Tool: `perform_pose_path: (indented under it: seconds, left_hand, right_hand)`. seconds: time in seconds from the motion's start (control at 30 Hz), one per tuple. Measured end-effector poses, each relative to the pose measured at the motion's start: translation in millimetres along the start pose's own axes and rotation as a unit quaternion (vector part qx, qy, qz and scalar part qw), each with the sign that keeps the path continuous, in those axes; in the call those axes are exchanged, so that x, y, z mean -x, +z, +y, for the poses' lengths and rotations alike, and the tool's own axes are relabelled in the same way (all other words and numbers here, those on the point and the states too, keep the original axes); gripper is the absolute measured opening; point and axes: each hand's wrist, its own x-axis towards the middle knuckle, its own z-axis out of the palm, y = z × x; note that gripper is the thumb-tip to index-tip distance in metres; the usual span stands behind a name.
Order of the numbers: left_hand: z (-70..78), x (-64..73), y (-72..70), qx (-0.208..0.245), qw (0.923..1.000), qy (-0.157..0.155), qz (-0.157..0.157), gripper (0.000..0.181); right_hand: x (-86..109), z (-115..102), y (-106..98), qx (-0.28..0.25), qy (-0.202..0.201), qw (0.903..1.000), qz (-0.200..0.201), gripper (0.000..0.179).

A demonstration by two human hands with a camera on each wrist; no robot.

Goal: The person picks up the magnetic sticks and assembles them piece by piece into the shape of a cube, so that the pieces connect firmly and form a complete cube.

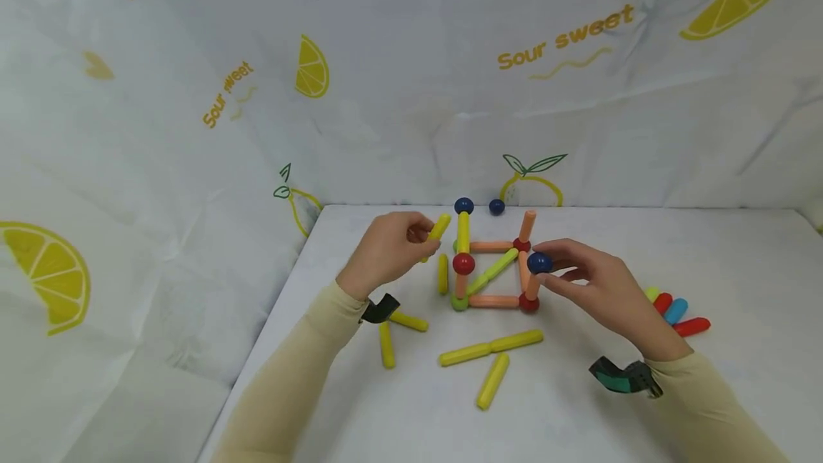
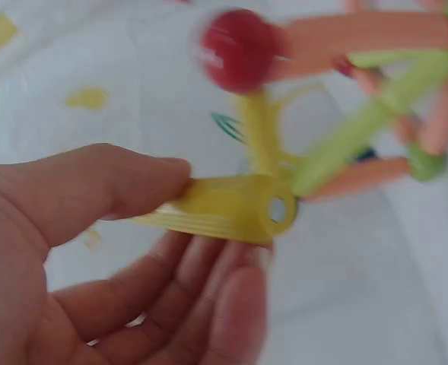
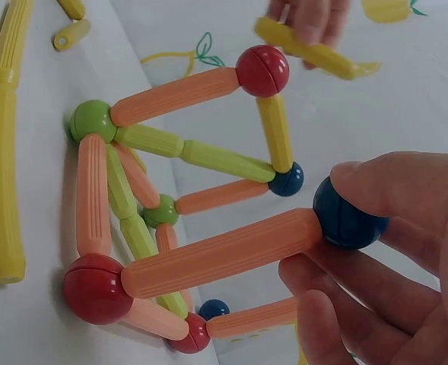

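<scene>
Between thumb and fingers my left hand [image 1: 392, 249] pinches a yellow magnetic rod [image 2: 224, 205], its round end showing in the left wrist view. My right hand [image 1: 594, 281] pinches a blue ball [image 3: 347, 217] on top of an orange upright rod [image 3: 224, 255] at the frame's front right. The frame has orange base rods [image 1: 493, 301] joined by red and green balls, with lime rods [image 1: 491, 272] running diagonally. At its upper left, a yellow rod [image 1: 464, 233] links a red ball [image 1: 464, 264] to another blue ball [image 1: 464, 206]. The back-right orange upright [image 1: 528, 226] has a bare top.
Several loose yellow rods [image 1: 492, 381] lie in front and to the left of the frame. A spare blue ball [image 1: 496, 207] sits behind it, near the printed cloth backdrop [image 1: 398, 91]. Red, blue and lime rods [image 1: 692, 326] lie by my right forearm.
</scene>
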Motion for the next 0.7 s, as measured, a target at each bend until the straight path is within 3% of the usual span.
perform_pose_path:
  seconds: [0.07,0.13,0.3,0.4,0.7]
  left_hand:
    - [22.6,-4.3,-2.9,-0.004,0.9983,0.057,-0.016,0.026]
    - [40.7,-11.3,0.4,-0.018,0.9926,0.109,-0.052,0.026]
    - [63.9,-28.8,18.2,-0.045,0.9672,0.203,-0.146,0.02]
    - [64.0,-33.6,25.4,-0.06,0.9608,0.215,-0.164,0.019]
    - [61.2,-39.8,30.1,-0.095,0.9556,0.218,-0.174,0.021]
  right_hand:
    - [0.0,0.3,-0.3,0.0,-0.001,1.0,0.001,0.043]
    - [-0.3,0.4,0.1,-0.003,-0.002,1.0,0.002,0.043]
    - [-0.4,1.7,0.7,-0.011,0.0,0.9999,0.001,0.042]
    - [-1.7,1.7,2.4,-0.01,0.001,0.9999,-0.002,0.043]
    - [-0.8,3.6,-0.3,-0.007,-0.004,1.0,-0.001,0.044]
